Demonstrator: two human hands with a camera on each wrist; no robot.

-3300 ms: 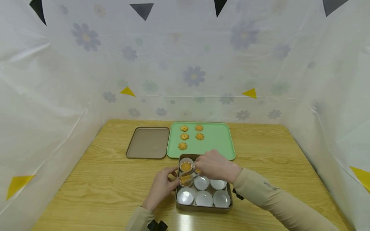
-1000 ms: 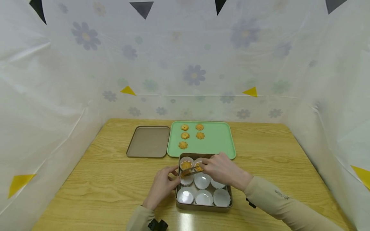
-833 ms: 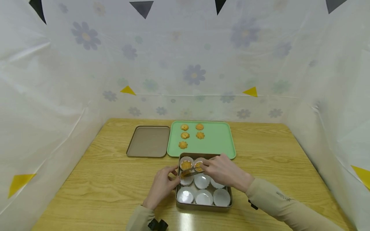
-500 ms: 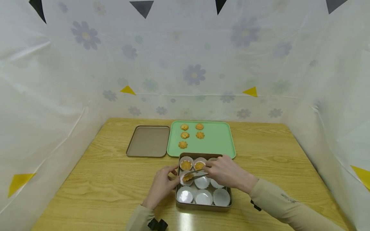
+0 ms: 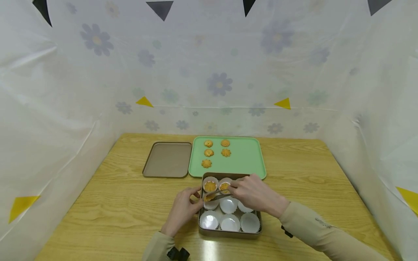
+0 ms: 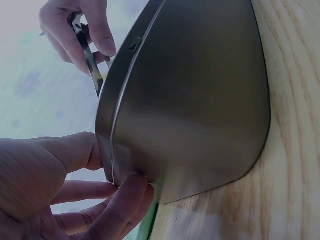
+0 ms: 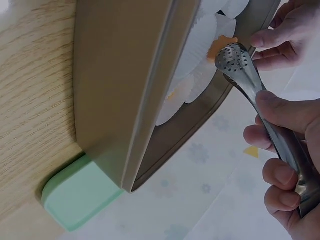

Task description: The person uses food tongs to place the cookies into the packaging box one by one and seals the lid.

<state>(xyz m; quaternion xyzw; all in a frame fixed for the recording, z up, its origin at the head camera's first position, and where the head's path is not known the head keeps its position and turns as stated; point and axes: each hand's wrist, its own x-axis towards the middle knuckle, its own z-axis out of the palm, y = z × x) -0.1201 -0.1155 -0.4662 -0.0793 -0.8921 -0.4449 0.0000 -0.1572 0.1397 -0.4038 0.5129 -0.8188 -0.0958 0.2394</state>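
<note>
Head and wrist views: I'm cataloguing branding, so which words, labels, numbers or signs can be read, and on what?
None can be read in any view.
Right sleeve: a small dark mark, possibly lettering, too small and blurred to read.
Tin, green tray, tongs: no lettering visible.

Nothing legible here, folks: no word, brand or number can be read in any of the three views. The closest thing to lettering is a small dark mark (image 5: 322,222) on the beige right sleeve (image 5: 305,224), and the head camera has it – thin, greyish, broken up, running lengthwise along the forearm on its upper side. Is it writing, is it a logo, is it just a decoration? Too small and too blurred to tell – not one character of it comes through.
</note>
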